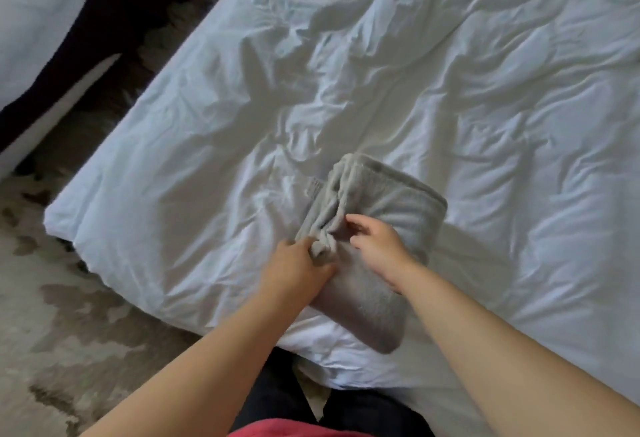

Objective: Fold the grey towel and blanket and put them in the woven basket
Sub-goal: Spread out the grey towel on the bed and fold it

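Note:
A folded grey towel (391,201) lies on the white bed sheet (450,73), near the bed's front corner. Its left side is bunched into ridges. My left hand (294,268) grips the bunched near-left edge of the towel, fingers curled round a fold. My right hand (375,242) rests on top of the towel's middle, its fingers bent and its fingertips touching the bunched ridges. No woven basket and no blanket can be seen.
The wrinkled white bed fills most of the view. A patterned carpet (52,315) lies to the left and a second white bed (31,3) stands at the far left across a dark gap.

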The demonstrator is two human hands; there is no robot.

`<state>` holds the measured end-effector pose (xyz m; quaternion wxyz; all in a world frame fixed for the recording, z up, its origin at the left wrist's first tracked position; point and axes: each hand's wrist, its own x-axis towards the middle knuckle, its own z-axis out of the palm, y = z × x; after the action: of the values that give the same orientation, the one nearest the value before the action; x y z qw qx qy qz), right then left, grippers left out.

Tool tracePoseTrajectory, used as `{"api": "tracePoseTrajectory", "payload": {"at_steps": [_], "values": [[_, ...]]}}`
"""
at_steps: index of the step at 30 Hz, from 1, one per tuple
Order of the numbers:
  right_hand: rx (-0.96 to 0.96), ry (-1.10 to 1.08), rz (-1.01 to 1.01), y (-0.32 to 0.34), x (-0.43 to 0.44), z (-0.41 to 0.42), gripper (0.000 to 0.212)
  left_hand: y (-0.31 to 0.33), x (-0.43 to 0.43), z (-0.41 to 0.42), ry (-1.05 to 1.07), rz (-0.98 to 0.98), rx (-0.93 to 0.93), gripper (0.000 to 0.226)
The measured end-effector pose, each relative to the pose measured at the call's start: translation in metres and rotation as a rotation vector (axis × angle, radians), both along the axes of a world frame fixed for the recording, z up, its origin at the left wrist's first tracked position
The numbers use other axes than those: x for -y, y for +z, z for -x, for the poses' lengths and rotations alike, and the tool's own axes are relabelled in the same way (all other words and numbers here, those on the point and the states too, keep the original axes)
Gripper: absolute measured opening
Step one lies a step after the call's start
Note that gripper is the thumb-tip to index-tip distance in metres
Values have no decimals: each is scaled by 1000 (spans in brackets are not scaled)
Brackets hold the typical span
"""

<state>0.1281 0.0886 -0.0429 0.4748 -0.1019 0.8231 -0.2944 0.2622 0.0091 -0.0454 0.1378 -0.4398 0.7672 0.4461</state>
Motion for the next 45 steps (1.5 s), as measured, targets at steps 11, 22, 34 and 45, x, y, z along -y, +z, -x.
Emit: {"api": "tracePoseTrajectory", "payload": {"at_steps": [11, 22, 34, 45], "values": [[-582, 503, -109, -3, 29, 110, 88, 7, -29, 10, -272, 114, 265, 59], [-192, 646, -75, -25, 43, 144, 42, -17, -22, 0, 515, -282, 48, 16], [87, 544, -316, -55, 21, 163, 113, -52, -53, -15, 844, -167, -74, 19], [496, -95, -84, -41, -99, 137, 69, 3, 61, 51, 314, 294, -19, 55]]}}
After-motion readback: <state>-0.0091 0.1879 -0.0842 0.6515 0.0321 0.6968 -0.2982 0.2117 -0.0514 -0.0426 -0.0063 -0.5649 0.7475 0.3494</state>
